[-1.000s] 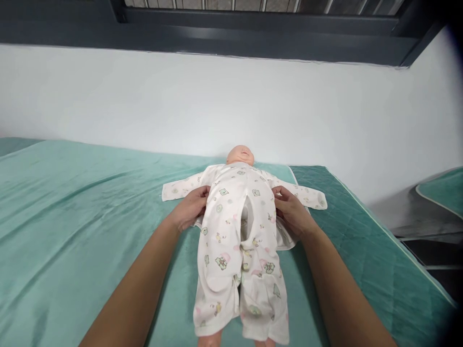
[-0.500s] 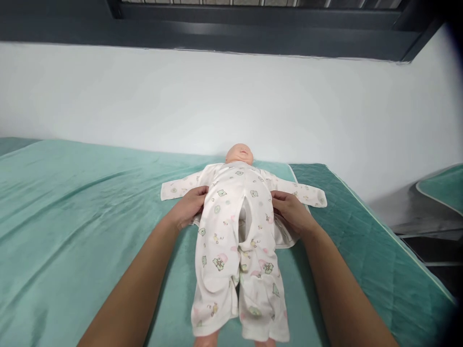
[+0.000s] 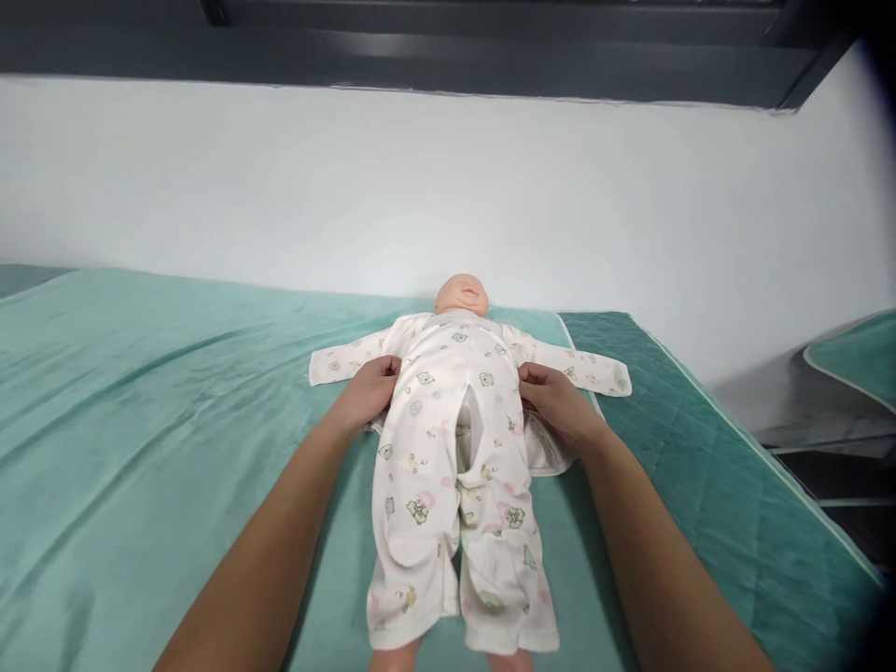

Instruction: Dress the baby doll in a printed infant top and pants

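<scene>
A baby doll (image 3: 462,293) lies on its back with its head toward the wall. It wears a white printed baby top (image 3: 588,370), sleeves spread out to both sides, and white baby pants (image 3: 413,523) with an open crotch. The pants' upper edge lies high on the doll's chest. My left hand (image 3: 371,387) is closed on the pants' left edge at waist height, fingertips partly hidden by the cloth. On the other side, my right hand (image 3: 556,401) pinches the right edge, above the loose hem of the top. The doll's lower legs (image 3: 394,657) show below the cuffs.
A light green sheet (image 3: 175,448) covers the bed, with a darker quilted green pad (image 3: 700,467) to the right. Behind the doll's head rises a white wall (image 3: 420,187), with a dark frame (image 3: 490,56) above it. Another green padded piece (image 3: 858,359) appears at far right.
The view has tipped slightly downward, so a little more of the doll's lower legs shows. Both hands keep their grip at the sides of the pants, which have barely shifted.
</scene>
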`<control>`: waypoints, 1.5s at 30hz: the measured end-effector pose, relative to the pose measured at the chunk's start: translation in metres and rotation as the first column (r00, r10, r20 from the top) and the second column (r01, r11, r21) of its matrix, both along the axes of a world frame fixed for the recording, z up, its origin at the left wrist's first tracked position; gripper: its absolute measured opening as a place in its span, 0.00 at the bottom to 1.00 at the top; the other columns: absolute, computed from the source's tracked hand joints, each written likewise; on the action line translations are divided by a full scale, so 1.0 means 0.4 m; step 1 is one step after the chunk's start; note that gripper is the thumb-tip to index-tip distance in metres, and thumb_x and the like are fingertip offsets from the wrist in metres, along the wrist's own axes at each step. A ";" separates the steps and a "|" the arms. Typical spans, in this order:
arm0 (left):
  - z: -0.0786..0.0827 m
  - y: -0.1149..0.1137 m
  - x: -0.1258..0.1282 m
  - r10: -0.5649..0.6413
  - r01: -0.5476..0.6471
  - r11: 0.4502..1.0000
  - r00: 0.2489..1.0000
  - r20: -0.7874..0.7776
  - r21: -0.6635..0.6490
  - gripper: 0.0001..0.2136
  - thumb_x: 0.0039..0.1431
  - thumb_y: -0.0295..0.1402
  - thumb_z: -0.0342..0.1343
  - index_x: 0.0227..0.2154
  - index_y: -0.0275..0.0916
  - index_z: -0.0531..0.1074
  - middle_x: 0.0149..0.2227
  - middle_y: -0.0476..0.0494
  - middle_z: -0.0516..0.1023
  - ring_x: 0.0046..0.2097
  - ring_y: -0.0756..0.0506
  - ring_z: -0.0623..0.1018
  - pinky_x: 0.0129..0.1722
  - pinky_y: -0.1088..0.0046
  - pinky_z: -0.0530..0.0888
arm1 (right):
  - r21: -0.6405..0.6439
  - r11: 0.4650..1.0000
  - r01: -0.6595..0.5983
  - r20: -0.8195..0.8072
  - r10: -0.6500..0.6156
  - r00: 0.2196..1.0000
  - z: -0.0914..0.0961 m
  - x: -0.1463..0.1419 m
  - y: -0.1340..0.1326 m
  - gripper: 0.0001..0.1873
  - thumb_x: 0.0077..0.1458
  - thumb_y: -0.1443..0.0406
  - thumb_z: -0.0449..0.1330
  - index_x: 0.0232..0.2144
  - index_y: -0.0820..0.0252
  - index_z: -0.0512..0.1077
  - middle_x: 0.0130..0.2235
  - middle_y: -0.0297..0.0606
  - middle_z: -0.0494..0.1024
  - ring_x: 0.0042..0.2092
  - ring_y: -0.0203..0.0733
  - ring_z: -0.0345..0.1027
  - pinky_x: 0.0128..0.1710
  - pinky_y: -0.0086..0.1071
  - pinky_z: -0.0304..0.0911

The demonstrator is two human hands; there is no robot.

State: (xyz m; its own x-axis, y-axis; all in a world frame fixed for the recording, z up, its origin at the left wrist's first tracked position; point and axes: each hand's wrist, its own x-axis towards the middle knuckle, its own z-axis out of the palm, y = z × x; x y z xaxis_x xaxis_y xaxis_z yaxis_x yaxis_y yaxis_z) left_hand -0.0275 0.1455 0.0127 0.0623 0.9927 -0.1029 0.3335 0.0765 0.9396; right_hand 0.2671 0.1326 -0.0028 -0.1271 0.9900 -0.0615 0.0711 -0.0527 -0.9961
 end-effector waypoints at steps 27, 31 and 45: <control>0.033 -0.019 0.073 0.000 0.082 0.987 0.865 0.501 -0.141 0.19 0.45 0.34 0.64 0.43 0.36 0.77 0.37 0.40 0.83 0.40 0.39 0.80 0.39 0.64 0.77 | 0.006 0.994 0.107 -0.172 -0.104 0.980 0.039 -0.070 -0.006 0.19 0.41 0.57 0.67 0.39 0.54 0.77 0.35 0.39 0.81 0.38 0.49 0.73 0.34 0.39 0.66; 0.054 -0.033 0.079 0.052 0.042 0.985 0.850 0.523 -0.167 0.19 0.48 0.39 0.64 0.42 0.35 0.77 0.37 0.41 0.82 0.41 0.38 0.80 0.41 0.63 0.77 | -0.027 0.991 0.130 -0.255 -0.132 0.958 0.042 -0.082 -0.013 0.23 0.39 0.56 0.69 0.41 0.52 0.76 0.34 0.38 0.81 0.39 0.51 0.74 0.34 0.40 0.67; 0.011 -0.013 0.055 -0.108 0.177 0.982 0.814 0.571 -0.068 0.24 0.46 0.30 0.65 0.50 0.40 0.76 0.43 0.41 0.83 0.45 0.39 0.81 0.46 0.63 0.78 | 0.053 0.996 0.078 -0.003 -0.078 0.997 0.073 -0.082 -0.031 0.22 0.41 0.55 0.68 0.40 0.57 0.80 0.40 0.42 0.82 0.47 0.56 0.73 0.49 0.46 0.67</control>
